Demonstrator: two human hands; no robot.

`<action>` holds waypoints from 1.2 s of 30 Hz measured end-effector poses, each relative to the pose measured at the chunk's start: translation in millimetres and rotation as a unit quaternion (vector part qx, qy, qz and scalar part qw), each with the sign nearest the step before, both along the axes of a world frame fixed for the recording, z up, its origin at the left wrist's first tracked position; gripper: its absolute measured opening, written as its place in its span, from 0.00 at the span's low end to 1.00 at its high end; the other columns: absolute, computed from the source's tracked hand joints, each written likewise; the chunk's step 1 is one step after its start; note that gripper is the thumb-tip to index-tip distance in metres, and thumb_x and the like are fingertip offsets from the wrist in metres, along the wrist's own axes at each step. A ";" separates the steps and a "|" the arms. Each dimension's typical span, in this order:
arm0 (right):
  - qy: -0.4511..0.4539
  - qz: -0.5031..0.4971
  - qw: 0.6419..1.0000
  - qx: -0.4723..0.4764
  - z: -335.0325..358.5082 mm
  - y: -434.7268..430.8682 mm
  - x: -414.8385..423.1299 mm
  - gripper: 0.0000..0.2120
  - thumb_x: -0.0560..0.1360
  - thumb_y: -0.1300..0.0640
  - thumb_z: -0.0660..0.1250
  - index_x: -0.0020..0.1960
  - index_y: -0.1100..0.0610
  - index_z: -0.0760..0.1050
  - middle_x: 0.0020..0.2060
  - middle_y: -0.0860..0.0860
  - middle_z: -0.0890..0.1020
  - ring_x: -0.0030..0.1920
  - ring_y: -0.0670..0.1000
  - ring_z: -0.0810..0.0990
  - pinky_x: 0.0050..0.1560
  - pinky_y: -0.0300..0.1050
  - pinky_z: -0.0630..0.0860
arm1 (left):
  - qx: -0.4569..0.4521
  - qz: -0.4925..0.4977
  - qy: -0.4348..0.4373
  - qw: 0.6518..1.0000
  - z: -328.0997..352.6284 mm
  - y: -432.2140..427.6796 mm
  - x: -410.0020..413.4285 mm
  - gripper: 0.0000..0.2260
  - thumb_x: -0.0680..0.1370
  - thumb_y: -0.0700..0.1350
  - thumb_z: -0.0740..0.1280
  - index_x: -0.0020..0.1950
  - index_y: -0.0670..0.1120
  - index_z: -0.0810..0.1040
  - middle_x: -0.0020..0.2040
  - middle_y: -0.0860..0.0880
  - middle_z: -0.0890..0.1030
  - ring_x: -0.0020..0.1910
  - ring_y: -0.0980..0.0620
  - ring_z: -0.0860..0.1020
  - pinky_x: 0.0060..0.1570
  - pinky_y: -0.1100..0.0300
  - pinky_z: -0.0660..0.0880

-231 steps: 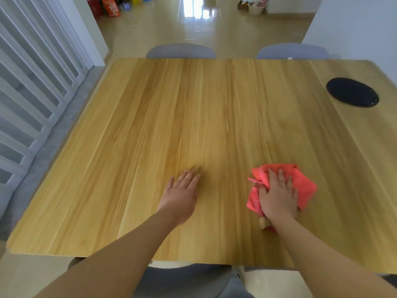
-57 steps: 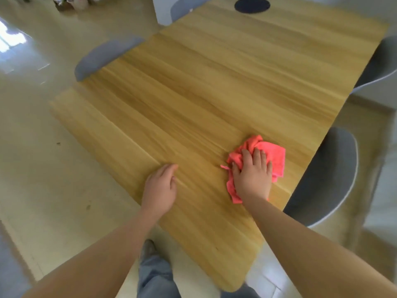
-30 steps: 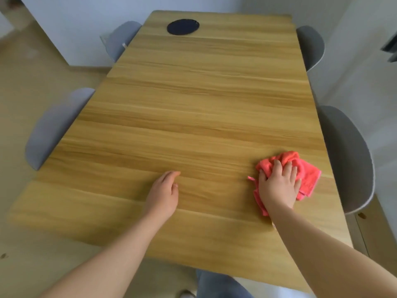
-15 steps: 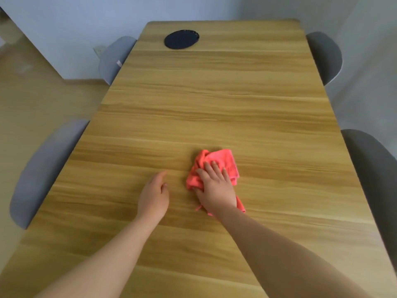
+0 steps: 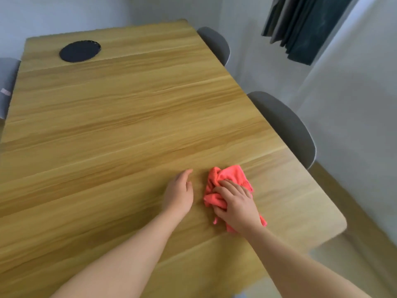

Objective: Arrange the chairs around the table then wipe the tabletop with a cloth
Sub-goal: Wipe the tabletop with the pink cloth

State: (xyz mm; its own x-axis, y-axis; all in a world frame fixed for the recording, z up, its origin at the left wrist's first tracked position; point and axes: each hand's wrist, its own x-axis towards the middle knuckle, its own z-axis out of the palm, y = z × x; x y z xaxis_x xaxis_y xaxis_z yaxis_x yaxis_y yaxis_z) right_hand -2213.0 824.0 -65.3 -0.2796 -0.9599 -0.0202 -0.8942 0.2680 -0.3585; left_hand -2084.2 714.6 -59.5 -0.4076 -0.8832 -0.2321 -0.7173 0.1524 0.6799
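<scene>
A long wooden table (image 5: 120,117) fills the view. My right hand (image 5: 235,204) presses down on a crumpled pink cloth (image 5: 227,177) near the table's right end, fingers curled into the fabric. Just left of it, my left hand (image 5: 179,193) lies flat on the wood with nothing in it. Two grey chairs (image 5: 285,127) (image 5: 214,43) are tucked along the right side. A third grey chair (image 5: 7,82) shows at the far left edge.
A round black mat (image 5: 80,50) lies on the far left part of the tabletop. White walls stand close behind and to the right. A dark curtain (image 5: 300,24) hangs at the upper right. The table's rounded near-right corner (image 5: 337,224) sits over tan floor.
My view has swung to the right, so the curtain and right wall appear. The cloth and my right hand now sit nearer the table's right end, still close beside my left hand.
</scene>
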 end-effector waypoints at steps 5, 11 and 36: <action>0.005 -0.198 0.980 0.019 -5.1 69.3 -46.4 0.25 0.73 0.39 0.57 0.63 0.50 0.75 0.67 0.48 0.74 0.70 0.52 0.69 0.69 0.52 0.64 | 0.012 -0.124 0.011 0.992 0.5 35.6 -36.5 0.18 0.81 0.38 0.56 0.70 0.46 0.69 0.69 0.46 0.71 0.66 0.47 0.70 0.64 0.60 0.66; -0.015 -0.319 0.948 0.000 -9.0 108.7 -87.3 0.19 0.79 0.47 0.60 0.68 0.51 0.70 0.72 0.49 0.66 0.75 0.51 0.58 0.72 0.50 0.52 | 0.016 -0.186 0.007 0.982 4.6 66.0 -66.9 0.18 0.80 0.37 0.55 0.69 0.44 0.70 0.69 0.47 0.71 0.67 0.48 0.69 0.64 0.63 0.62; -0.087 -0.350 0.926 0.108 40.0 116.6 -130.2 0.35 0.73 0.48 0.61 0.75 0.55 0.51 0.77 0.55 0.44 0.76 0.60 0.48 0.72 0.59 0.52 | -0.064 -0.101 -0.055 0.991 37.5 117.2 -104.6 0.20 0.80 0.41 0.57 0.72 0.50 0.66 0.72 0.54 0.65 0.70 0.50 0.64 0.69 0.55 0.63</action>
State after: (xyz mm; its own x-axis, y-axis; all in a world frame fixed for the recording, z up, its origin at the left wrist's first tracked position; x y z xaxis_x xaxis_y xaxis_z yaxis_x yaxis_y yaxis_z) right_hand -2343.2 940.6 -25.3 -0.8069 -0.5121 -0.2942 -0.4069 0.8431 -0.3516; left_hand -2188.8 831.8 -22.0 -0.5577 -0.8110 -0.1766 -0.7322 0.3805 0.5649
